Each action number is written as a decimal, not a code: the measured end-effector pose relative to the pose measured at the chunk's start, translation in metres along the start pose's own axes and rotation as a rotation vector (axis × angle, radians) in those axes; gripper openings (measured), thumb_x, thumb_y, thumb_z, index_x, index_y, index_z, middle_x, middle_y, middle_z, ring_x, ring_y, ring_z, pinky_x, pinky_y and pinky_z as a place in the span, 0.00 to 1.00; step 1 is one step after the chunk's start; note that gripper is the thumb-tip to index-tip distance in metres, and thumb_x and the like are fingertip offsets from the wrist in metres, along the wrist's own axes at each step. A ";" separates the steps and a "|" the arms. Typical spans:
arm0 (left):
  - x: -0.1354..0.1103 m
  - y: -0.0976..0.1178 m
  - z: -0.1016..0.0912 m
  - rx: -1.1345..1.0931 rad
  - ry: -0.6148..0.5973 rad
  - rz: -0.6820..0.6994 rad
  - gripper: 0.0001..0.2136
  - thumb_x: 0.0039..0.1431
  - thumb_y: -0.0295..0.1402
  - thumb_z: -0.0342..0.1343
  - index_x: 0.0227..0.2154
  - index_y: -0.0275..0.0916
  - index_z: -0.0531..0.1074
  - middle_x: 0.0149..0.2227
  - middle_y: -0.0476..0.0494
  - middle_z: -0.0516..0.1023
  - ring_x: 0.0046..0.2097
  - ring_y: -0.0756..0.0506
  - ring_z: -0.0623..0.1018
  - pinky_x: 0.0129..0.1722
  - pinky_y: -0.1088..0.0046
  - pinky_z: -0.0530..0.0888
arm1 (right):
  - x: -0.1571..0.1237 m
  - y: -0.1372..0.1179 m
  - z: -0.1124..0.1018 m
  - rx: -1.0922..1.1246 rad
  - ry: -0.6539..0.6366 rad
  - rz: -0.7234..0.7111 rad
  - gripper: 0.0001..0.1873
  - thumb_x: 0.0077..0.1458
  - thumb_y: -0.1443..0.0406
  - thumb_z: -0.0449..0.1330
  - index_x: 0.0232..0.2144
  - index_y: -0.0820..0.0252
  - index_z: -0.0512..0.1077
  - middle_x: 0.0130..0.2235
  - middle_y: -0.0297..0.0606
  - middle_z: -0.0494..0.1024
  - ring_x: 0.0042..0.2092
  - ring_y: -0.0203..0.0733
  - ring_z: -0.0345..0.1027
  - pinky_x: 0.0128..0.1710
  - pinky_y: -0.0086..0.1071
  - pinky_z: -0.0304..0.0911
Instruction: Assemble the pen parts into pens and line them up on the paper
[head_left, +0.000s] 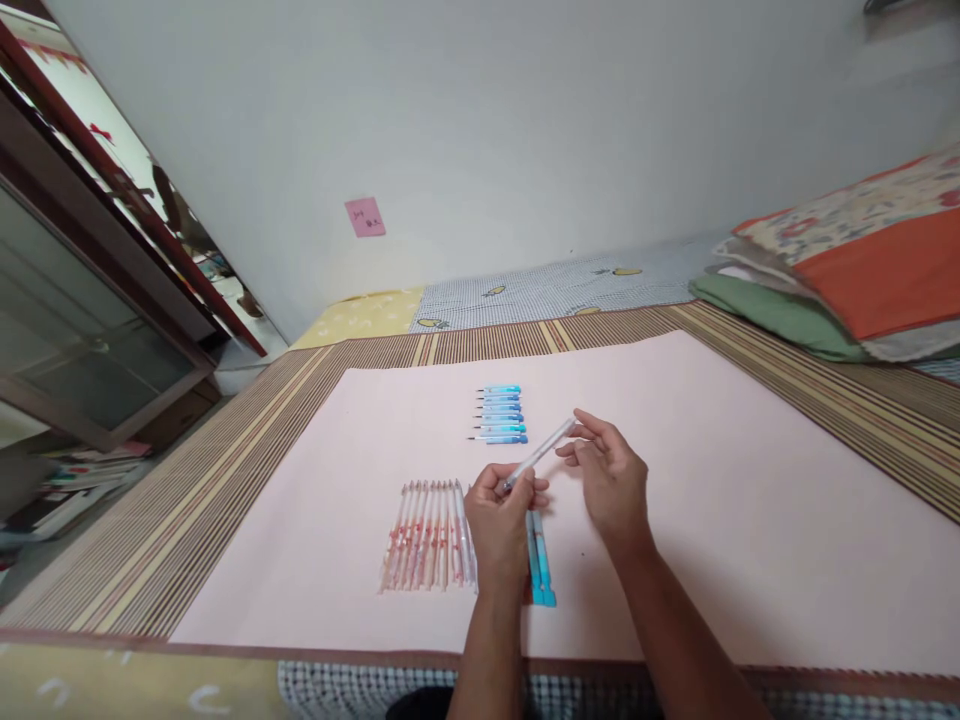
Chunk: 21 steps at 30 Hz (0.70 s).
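Observation:
A slim whitish pen (541, 452) slants up to the right above the paper. My left hand (499, 510) is closed on its lower end, thumb and fingers pinching it. At the pen's upper end is my right hand (611, 480), its forefinger by the tip and its fingers loosely bent and apart; contact there is hard to tell. Under and beside my left hand lies a row of white pens with red and pink patterns (424, 540). Two blue pens (541, 560) lie just right of my left wrist, partly hidden. Farther back, several small blue pens (501, 415) are stacked in a column, tips pointing left.
A large pale pink sheet (735, 500) covers much of the striped mat (247, 430). Folded cushions and cloths (870, 260) are piled at the back right. A pink note (365, 217) is stuck on the white wall, and a glass-fronted cabinet (67, 310) stands at the left.

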<state>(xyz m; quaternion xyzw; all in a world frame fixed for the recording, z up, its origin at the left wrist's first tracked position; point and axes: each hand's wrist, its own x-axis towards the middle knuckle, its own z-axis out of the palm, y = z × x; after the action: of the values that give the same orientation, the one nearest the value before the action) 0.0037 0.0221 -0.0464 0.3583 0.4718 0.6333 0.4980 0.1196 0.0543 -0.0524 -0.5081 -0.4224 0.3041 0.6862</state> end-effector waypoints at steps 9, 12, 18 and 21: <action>0.000 0.006 0.000 -0.042 -0.005 -0.033 0.12 0.49 0.38 0.67 0.26 0.35 0.73 0.24 0.44 0.81 0.22 0.51 0.76 0.26 0.77 0.71 | 0.000 -0.003 0.000 0.031 -0.003 0.023 0.17 0.55 0.65 0.56 0.47 0.61 0.73 0.38 0.41 0.79 0.34 0.41 0.76 0.36 0.37 0.71; 0.001 0.013 -0.003 -0.038 0.006 -0.039 0.12 0.47 0.38 0.68 0.26 0.35 0.73 0.23 0.43 0.81 0.22 0.51 0.75 0.26 0.77 0.71 | 0.003 -0.005 -0.006 0.024 0.008 0.016 0.23 0.55 0.66 0.55 0.54 0.59 0.69 0.42 0.41 0.80 0.34 0.40 0.76 0.37 0.38 0.71; 0.000 0.014 -0.009 0.032 -0.073 -0.028 0.12 0.48 0.38 0.67 0.27 0.35 0.74 0.25 0.43 0.82 0.23 0.50 0.76 0.27 0.76 0.72 | 0.006 -0.009 -0.015 -0.118 -0.100 -0.095 0.19 0.56 0.65 0.55 0.49 0.58 0.75 0.46 0.43 0.80 0.43 0.44 0.75 0.42 0.40 0.70; 0.000 0.014 -0.012 0.041 -0.071 0.023 0.11 0.49 0.37 0.67 0.29 0.35 0.75 0.26 0.43 0.82 0.25 0.49 0.78 0.29 0.74 0.74 | 0.006 -0.014 -0.018 -0.233 -0.264 -0.265 0.13 0.58 0.65 0.56 0.41 0.56 0.79 0.48 0.42 0.79 0.50 0.47 0.72 0.45 0.38 0.68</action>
<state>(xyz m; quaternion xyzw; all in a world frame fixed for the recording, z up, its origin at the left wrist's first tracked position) -0.0111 0.0186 -0.0370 0.3959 0.4626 0.6161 0.4996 0.1384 0.0469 -0.0397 -0.4799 -0.6040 0.2243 0.5955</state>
